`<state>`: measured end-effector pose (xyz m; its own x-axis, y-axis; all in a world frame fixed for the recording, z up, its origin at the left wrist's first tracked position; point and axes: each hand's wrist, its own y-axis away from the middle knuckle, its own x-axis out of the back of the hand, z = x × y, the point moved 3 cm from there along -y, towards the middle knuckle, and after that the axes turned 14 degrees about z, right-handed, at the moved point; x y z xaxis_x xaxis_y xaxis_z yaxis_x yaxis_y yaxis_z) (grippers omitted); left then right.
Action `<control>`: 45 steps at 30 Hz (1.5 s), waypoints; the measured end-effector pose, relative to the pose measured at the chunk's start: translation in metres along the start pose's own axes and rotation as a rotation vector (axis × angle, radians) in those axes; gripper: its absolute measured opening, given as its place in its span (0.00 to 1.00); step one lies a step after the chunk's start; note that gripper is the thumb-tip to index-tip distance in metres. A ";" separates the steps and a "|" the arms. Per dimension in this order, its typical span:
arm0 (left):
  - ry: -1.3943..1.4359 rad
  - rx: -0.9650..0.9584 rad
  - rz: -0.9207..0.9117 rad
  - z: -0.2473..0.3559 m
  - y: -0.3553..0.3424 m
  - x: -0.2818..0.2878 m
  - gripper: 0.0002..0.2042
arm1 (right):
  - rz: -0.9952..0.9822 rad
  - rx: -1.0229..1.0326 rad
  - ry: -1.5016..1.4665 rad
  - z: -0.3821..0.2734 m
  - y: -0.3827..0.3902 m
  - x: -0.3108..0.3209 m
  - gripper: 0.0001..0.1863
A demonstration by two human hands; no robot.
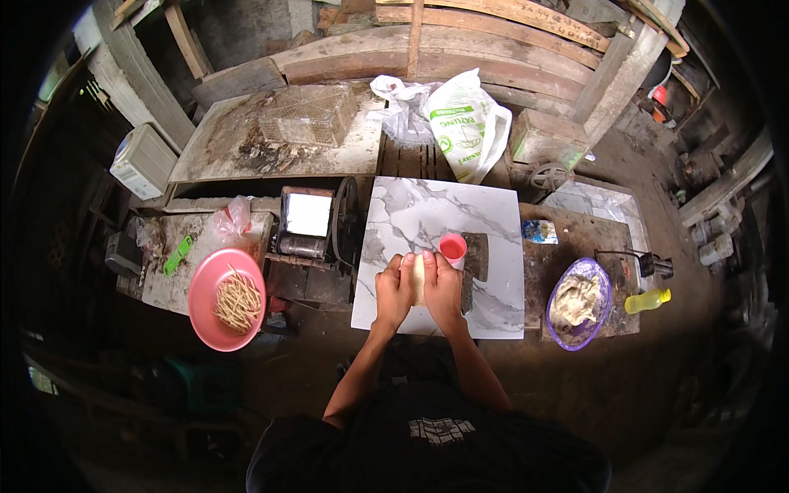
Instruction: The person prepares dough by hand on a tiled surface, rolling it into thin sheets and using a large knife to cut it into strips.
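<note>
My left hand (pixel 394 289) and my right hand (pixel 444 289) are side by side over the marble-patterned board (pixel 411 215), both closed on a pale piece of dough (pixel 418 278) between them, thumbs on top. Just behind my right hand stands a pink cup (pixel 452 246). A dark flat rectangular tool (pixel 475 259) lies to the right of the cup, partly hidden by it and my hand.
Left are a pink basin of pale sticks (pixel 205 300) and a rolling machine (pixel 306 222) with a wheel. Right are a purple bowl of dough (pixel 579 304) and a yellow bottle (pixel 645 301). White sacks (pixel 468 131) and a wire cage (pixel 304 115) sit behind.
</note>
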<state>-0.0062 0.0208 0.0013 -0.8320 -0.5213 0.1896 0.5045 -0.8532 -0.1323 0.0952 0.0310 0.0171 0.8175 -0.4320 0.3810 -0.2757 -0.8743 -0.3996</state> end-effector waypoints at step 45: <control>0.284 -0.002 -0.078 -0.012 0.007 -0.002 0.13 | -0.034 0.008 -0.059 0.012 -0.009 0.016 0.15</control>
<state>-0.0036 0.0161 -0.0114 -0.8995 -0.4294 -0.0808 0.4366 -0.8902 -0.1303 0.1169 0.0348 0.0167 0.8546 -0.3882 0.3450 -0.2434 -0.8861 -0.3944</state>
